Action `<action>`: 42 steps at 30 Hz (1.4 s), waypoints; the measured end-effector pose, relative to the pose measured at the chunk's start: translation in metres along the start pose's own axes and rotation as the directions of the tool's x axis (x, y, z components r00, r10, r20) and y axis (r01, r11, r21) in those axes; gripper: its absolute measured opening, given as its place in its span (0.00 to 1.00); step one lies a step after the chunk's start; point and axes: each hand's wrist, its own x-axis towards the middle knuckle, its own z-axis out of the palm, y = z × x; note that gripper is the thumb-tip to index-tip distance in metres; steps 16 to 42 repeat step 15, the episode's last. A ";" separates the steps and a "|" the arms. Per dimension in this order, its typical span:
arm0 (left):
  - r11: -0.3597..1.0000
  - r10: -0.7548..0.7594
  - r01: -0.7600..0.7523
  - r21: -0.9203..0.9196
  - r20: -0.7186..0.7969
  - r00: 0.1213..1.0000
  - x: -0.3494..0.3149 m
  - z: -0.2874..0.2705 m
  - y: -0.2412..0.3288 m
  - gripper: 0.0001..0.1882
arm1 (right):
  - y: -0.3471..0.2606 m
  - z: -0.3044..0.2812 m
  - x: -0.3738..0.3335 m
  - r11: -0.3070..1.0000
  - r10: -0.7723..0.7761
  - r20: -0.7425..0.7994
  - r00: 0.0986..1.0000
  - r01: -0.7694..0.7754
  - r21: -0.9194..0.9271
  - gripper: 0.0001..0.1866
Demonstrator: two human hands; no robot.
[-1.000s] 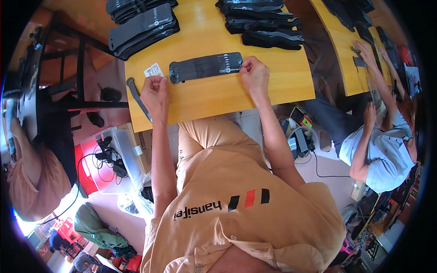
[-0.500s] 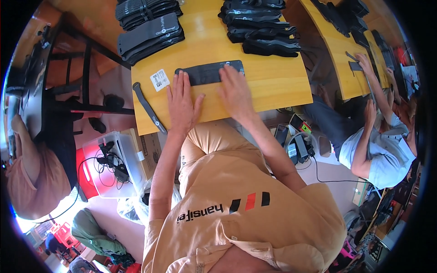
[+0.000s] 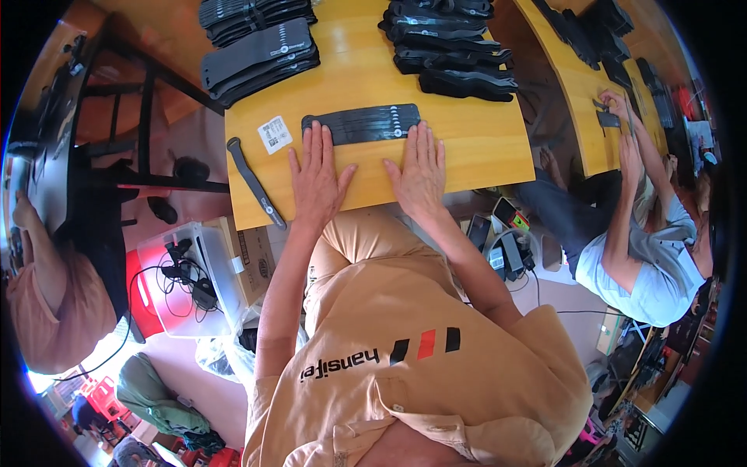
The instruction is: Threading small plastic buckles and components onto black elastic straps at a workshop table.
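A flat set of black straps (image 3: pixel 362 124), lying side by side with white print near the right end, rests on the yellow table in front of me. My left hand (image 3: pixel 317 171) lies flat, fingers stretched, with its fingertips on the left end. At the right end, my right hand (image 3: pixel 420 171) also lies flat with its fingers straight, fingertips touching the edge. Both hands are open and grip nothing. Left of the set is a white printed label (image 3: pixel 275 135). One loose black strap (image 3: pixel 255 184) with a slotted end lies near the table's left edge.
Stacks of black straps stand at the far left (image 3: pixel 261 62) and far right (image 3: pixel 455 50) of the table (image 3: pixel 475 148). To the right, a co-worker (image 3: pixel 638 249) handles black strips at another table. A clear bin (image 3: pixel 194 272) with cables sits below left.
My right hand, blurred over the right part of the straps before, now rests flat at their right end. The white print there has come into sight. My left hand has barely moved.
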 end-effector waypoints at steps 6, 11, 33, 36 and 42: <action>0.997 -0.079 0.078 -0.026 -0.058 0.995 0.000 0.004 0.001 0.41 | 0.008 -0.001 -0.004 0.998 -0.027 -0.012 1.000 0.026 -0.064 0.36; 0.945 -0.257 0.203 -0.255 -0.198 0.946 -0.011 -0.007 -0.005 0.39 | 0.003 -0.022 -0.004 0.999 0.047 0.071 0.996 -0.046 -0.023 0.32; 0.841 -0.281 0.162 -0.516 -0.162 0.946 -0.050 -0.038 -0.038 0.43 | -0.008 -0.042 -0.006 0.968 -0.022 0.260 0.965 -0.045 0.249 0.32; 0.841 -0.281 0.162 -0.516 -0.162 0.946 -0.050 -0.038 -0.038 0.43 | -0.008 -0.042 -0.006 0.968 -0.022 0.260 0.965 -0.045 0.249 0.32; 0.841 -0.281 0.162 -0.516 -0.162 0.946 -0.050 -0.038 -0.038 0.43 | -0.008 -0.042 -0.006 0.968 -0.022 0.260 0.965 -0.045 0.249 0.32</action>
